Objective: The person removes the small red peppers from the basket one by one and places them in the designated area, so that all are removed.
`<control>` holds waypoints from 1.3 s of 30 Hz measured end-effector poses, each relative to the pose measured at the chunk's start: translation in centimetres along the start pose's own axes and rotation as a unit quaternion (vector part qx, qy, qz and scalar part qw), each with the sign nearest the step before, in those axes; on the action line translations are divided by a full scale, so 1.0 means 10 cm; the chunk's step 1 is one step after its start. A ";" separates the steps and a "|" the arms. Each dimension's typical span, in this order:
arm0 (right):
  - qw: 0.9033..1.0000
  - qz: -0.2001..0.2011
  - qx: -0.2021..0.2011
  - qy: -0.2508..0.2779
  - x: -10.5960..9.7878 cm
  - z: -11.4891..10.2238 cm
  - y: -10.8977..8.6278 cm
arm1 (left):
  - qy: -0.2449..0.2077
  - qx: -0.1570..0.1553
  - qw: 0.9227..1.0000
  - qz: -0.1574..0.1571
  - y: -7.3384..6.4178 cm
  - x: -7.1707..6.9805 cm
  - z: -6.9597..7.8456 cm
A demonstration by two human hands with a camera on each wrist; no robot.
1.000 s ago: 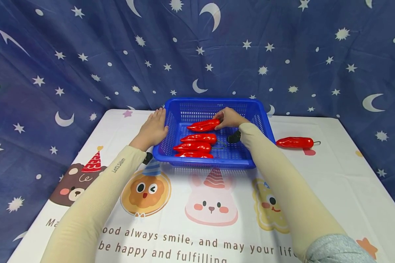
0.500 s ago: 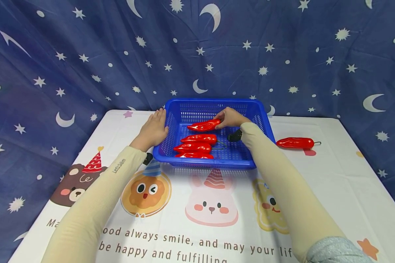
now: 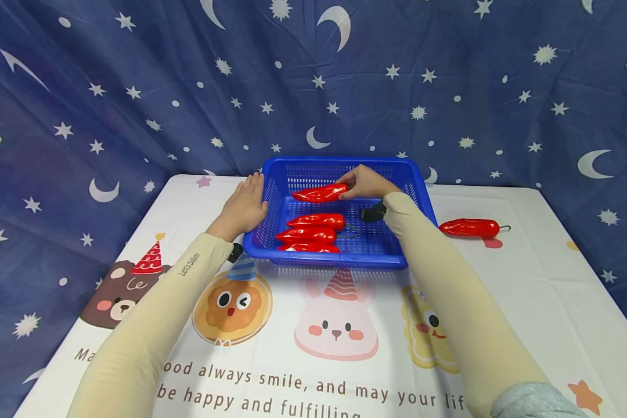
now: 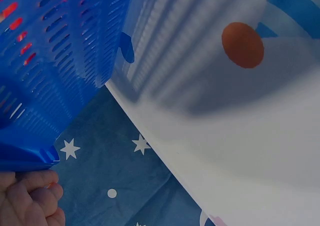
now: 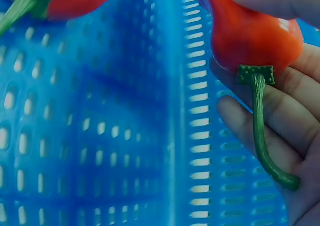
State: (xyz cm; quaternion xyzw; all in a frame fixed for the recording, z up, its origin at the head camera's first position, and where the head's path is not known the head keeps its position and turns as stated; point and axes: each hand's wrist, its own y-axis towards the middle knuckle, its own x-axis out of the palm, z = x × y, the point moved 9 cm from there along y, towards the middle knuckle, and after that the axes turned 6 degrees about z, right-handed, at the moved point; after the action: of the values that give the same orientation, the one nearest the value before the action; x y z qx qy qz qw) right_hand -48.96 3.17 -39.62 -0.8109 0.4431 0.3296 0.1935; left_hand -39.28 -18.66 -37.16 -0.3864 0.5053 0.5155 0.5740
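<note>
A blue slotted plastic basket [image 3: 339, 256] stands on the table. Inside it, my right hand [image 3: 370, 183] grips a glossy red pepper [image 3: 319, 193] by its stem end, near the far wall. The right wrist view shows the thumb on one side of this red pepper [image 5: 255, 36] and fingers behind, with the curved green stem [image 5: 259, 121] hanging toward the palm. Three more red peppers [image 3: 316, 220] lie in a row toward the basket's front. Against the left rim my left hand [image 3: 242, 206] rests with fingers straight; its fingers [image 4: 32, 198] touch the rim in the left wrist view.
Another red pepper [image 3: 468, 227] lies on the table just right of the basket. A white tablecloth [image 3: 543, 302] with cartoon prints and lettering covers the table. Behind rises a dark blue curtain [image 3: 271, 69] with stars and moons.
My right hand has shifted the gripped pepper slightly up and left in the head view, toward the basket's far wall. The left hand and the other peppers stay in place.
</note>
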 end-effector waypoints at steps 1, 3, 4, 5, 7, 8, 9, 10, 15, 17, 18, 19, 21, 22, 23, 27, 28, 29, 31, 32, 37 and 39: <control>1.000 0.001 -0.002 0.002 -0.01 -0.02 -0.01 | 0.000 0.000 1.000 0.000 0.00 0.00 0.00; 1.000 0.003 -0.005 0.005 -0.03 -0.04 -0.01 | 0.001 0.000 1.000 0.000 0.00 0.00 0.00; 1.000 0.005 -0.004 0.006 -0.04 -0.05 -0.02 | 0.003 0.001 1.000 0.000 0.00 0.00 0.00; 1.000 0.006 -0.003 0.007 -0.05 -0.05 -0.02 | 0.003 0.000 1.000 0.000 0.00 0.00 0.00; 1.000 0.006 -0.001 0.008 -0.07 -0.06 -0.02 | 0.002 0.001 1.000 0.000 0.00 0.00 0.00; 1.000 0.008 0.001 0.009 -0.08 -0.06 -0.02 | 0.003 0.001 1.000 0.001 0.00 0.00 0.00; 1.000 0.010 0.002 0.008 -0.09 -0.07 -0.03 | 0.003 0.002 1.000 0.002 0.00 0.00 0.01; 1.000 0.011 0.001 0.007 -0.10 -0.09 -0.03 | 0.004 0.002 1.000 0.003 0.00 -0.01 0.00; 1.000 0.017 -0.006 0.011 -0.14 -0.15 -0.05 | 0.008 0.003 1.000 0.007 0.01 -0.01 0.00; 1.000 0.020 -0.009 0.015 -0.16 -0.16 -0.05 | 0.008 0.001 1.000 0.005 0.01 0.00 -0.01; 1.000 0.021 -0.010 0.015 -0.17 -0.17 -0.05 | 0.009 -0.001 1.000 0.003 0.01 0.01 -0.01; 1.000 0.022 -0.011 0.016 -0.19 -0.17 -0.05 | 0.010 -0.001 1.000 0.002 0.01 0.01 0.00; 0.999 0.025 -0.012 0.021 -0.22 -0.18 -0.05 | 0.011 -0.002 1.000 0.001 0.01 0.01 0.01; 0.999 0.028 -0.012 0.025 -0.24 -0.19 -0.05 | 0.013 0.000 1.000 0.002 0.01 0.00 0.02; 0.999 0.031 -0.009 0.028 -0.26 -0.20 -0.04 | 0.013 0.000 1.000 0.003 0.01 0.00 0.02; 0.998 0.042 0.003 0.038 -0.36 -0.21 -0.04 | 0.015 0.001 1.000 0.006 0.02 -0.01 0.05; 0.998 0.042 0.006 0.037 -0.38 -0.21 -0.05 | 0.016 0.001 1.000 0.006 0.02 -0.01 0.05; 0.998 0.041 0.010 0.036 -0.40 -0.22 -0.05 | 0.016 -0.001 1.000 0.004 0.02 -0.01 0.05; 0.999 0.039 0.011 0.035 -0.44 -0.23 -0.06 | 0.018 -0.001 1.000 0.004 0.02 -0.01 0.05; 0.999 0.039 0.011 0.034 -0.46 -0.24 -0.07 | 0.019 -0.001 1.000 0.005 0.01 -0.01 0.05; 0.999 0.037 0.012 0.024 -0.55 -0.30 -0.13 | 0.020 0.000 1.000 0.005 0.01 -0.02 0.05; 0.999 0.038 0.012 0.016 -0.59 -0.31 -0.15 | 0.021 -0.001 1.000 0.005 0.01 -0.02 0.04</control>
State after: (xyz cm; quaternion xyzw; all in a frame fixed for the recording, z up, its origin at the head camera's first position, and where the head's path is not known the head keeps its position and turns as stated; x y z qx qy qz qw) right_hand -48.81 5.56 -33.22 -0.7963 0.4806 0.3181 0.1835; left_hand -39.28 -18.29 -36.91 -0.3953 0.5185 0.5105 0.5606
